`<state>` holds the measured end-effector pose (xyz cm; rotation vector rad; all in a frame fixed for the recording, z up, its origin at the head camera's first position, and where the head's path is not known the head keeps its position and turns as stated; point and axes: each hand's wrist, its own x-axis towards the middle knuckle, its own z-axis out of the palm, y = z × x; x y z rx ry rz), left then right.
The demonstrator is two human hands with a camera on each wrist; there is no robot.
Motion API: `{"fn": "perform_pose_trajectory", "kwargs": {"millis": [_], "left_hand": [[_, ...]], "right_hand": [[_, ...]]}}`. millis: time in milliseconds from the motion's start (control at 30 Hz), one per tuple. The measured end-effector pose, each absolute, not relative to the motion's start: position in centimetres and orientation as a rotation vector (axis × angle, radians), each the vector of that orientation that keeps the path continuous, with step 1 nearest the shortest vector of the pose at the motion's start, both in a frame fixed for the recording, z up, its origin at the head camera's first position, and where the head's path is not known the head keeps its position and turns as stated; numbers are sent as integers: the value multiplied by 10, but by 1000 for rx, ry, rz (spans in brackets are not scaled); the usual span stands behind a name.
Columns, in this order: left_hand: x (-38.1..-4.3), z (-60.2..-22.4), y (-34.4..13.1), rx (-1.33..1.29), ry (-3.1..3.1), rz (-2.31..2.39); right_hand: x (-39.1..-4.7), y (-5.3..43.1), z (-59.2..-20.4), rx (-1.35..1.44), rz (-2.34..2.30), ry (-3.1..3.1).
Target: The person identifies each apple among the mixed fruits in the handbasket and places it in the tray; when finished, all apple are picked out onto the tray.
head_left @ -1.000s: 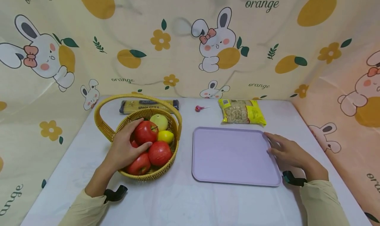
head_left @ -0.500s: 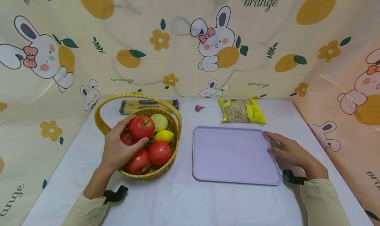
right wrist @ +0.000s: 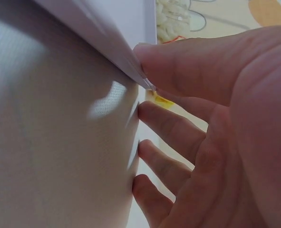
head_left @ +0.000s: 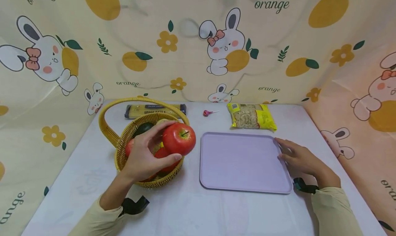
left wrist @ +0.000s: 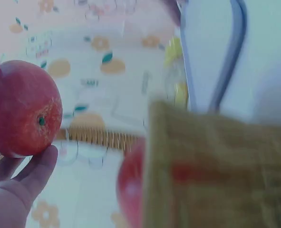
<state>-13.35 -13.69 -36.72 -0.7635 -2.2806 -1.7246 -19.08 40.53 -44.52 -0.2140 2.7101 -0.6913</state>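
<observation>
My left hand [head_left: 143, 160] holds a red apple [head_left: 179, 139] between thumb and fingers, lifted over the right side of the wicker basket [head_left: 120, 157]. In the left wrist view the held apple [left wrist: 26, 109] shows its dimpled end, apart from the blurred basket wall [left wrist: 216, 161]. Inside the basket are more red apples [head_left: 167, 160] and a dark green rounded fruit [head_left: 143, 127], partly covered by the hand. My right hand [head_left: 304, 160] touches the right edge of the lilac tray [head_left: 245, 162]. In the right wrist view its thumb lies against the tray rim [right wrist: 116, 52], with the other fingertips on the tabletop.
Behind the basket lies a spaghetti pack [head_left: 136, 111]. A lollipop [head_left: 206, 113] and a yellow-ended clear bag [head_left: 252, 117] lie at the back of the white table [head_left: 216, 212]. The basket's tall handle [head_left: 106, 126] arches over its far side. Printed cloth surrounds the table.
The left hand has lifted the apple out from among the other fruit and carried it rightward to the basket's right rim. The dark green fruit has come into view. The right hand stays at the tray.
</observation>
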Motion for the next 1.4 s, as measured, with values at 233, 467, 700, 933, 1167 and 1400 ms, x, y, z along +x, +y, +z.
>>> {"fn": "perform_pose_trajectory", "kwargs": {"millis": [233,467,700,933,1167,1400], "left_hand": [[-140,-366,-86,-922,-2333,-1790],[-150,-370,-31,-1035,-2341,-1812],[-162,-379,18,-1093,-2409,-1837],[-178,-395,63,-1130,-2523,-1805],[-194,-414,100,-1017,-2703,-1656],[-212,-436,125,-918,-2834,-1550]], "right_hand": [[-190,406,-444,-210,-697,2710],[-189,406,-445,-208,-699,2708],[-190,406,-444,-201,-691,2713],[-191,407,-448,-170,-710,2695],[-190,409,-446,-198,-721,2712],[-189,408,-446,-190,-727,2706]]}}
